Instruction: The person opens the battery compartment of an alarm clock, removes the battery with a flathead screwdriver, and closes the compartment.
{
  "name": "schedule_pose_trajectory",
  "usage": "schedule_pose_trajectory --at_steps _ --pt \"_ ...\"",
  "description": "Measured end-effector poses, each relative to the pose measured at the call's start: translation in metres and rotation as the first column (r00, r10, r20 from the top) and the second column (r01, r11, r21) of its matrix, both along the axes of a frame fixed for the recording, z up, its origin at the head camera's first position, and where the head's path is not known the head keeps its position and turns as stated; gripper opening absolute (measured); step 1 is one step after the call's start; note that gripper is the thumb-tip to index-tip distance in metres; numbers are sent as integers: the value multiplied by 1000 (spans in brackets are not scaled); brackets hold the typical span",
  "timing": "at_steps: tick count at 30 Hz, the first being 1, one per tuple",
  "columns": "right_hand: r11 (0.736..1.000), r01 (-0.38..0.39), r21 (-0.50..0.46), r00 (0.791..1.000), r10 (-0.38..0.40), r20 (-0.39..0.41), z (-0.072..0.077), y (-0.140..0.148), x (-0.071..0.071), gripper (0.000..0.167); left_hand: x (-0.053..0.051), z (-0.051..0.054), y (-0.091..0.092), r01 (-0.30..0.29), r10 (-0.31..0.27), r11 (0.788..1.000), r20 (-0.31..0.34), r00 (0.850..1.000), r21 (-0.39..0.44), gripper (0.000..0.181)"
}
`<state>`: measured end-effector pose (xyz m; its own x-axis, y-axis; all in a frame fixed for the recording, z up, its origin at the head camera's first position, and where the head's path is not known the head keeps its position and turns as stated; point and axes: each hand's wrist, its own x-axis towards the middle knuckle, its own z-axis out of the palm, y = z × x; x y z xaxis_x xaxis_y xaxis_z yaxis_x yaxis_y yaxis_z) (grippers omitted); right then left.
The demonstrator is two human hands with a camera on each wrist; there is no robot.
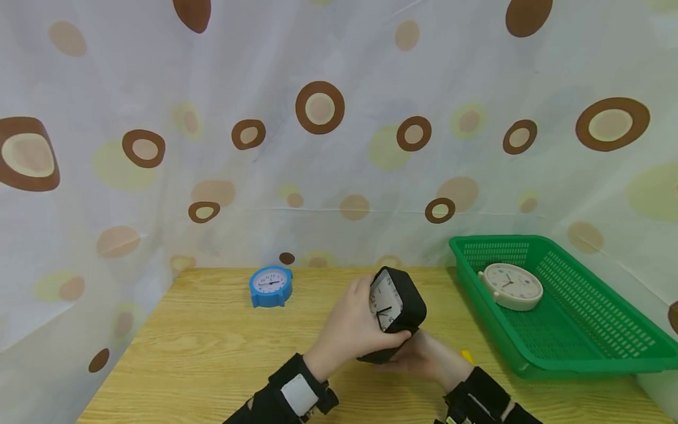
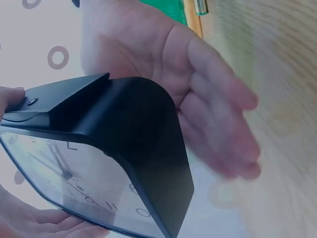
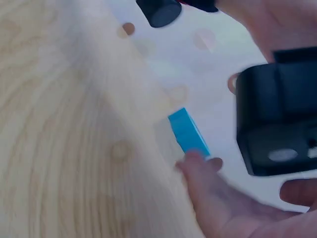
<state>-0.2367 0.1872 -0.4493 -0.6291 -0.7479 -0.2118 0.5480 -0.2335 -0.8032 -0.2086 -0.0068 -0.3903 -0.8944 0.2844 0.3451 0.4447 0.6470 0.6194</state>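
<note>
Held a black, rounded-square clock with a white face (image 1: 406,306) aloft and tilted, pinched between fingers and thumb of the left hand (image 1: 352,330). Extended the right hand (image 1: 426,356) beside it, fingers loose — could not tell whether touching. Saw a round blue plastic clock (image 1: 269,282) farther back on the wooden table (image 1: 206,341) — and a round white clock (image 1: 512,285) inside a green plastic basket (image 1: 588,366).

Smooth, matt plastic black clock (image 1: 414,301), wood-grained table (image 1: 212,335), plastic green basket (image 1: 561,366).
</note>
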Motion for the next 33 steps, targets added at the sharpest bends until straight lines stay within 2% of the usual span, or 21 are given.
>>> schedule_pose_trajectory --at_steps 2,4,6,9,14,18,20,23,29,33 --pt "1000 -6 -26 999 7 44 0 -5 3 20 1 -1 1 5 -5 1000 -1 1000 6 106" --pt "1000 5 -18 998 -4 59 0 -9 4 15 2 -2 1 7 -7 1000 1 1000 12 106" --pt "1000 29 12 998 -29 51 -1 -10 5 18 3 -4 0 7 -7 1000 7 1000 22 106" --pt "992 86 91 996 -86 -2 -3 -11 5 25 3 -6 -3 19 -20 999 18 1000 48 108" --pt "959 197 202 977 -176 -119 -8 -5 3 40 5 -5 -12 47 -52 994 52 997 94 123" --pt "934 238 267 954 -173 -244 -6 7 -2 31 6 -6 -19 71 -79 988 51 996 136 129" --pt "913 263 310 937 -166 -306 -2 13 -5 28 8 -8 -21 74 -80 988 39 996 137 127" --pt "889 294 350 910 -150 -386 4 20 -8 33 9 -8 -24 59 -63 992 28 998 115 120" --pt "827 366 427 866 -135 -481 14 27 -11 41 9 -8 -32 19 -20 997 17 1000 75 116" --pt "780 411 471 849 -139 -510 18 28 -11 43 7 -10 -37 -6 6 999 1 1000 38 113"
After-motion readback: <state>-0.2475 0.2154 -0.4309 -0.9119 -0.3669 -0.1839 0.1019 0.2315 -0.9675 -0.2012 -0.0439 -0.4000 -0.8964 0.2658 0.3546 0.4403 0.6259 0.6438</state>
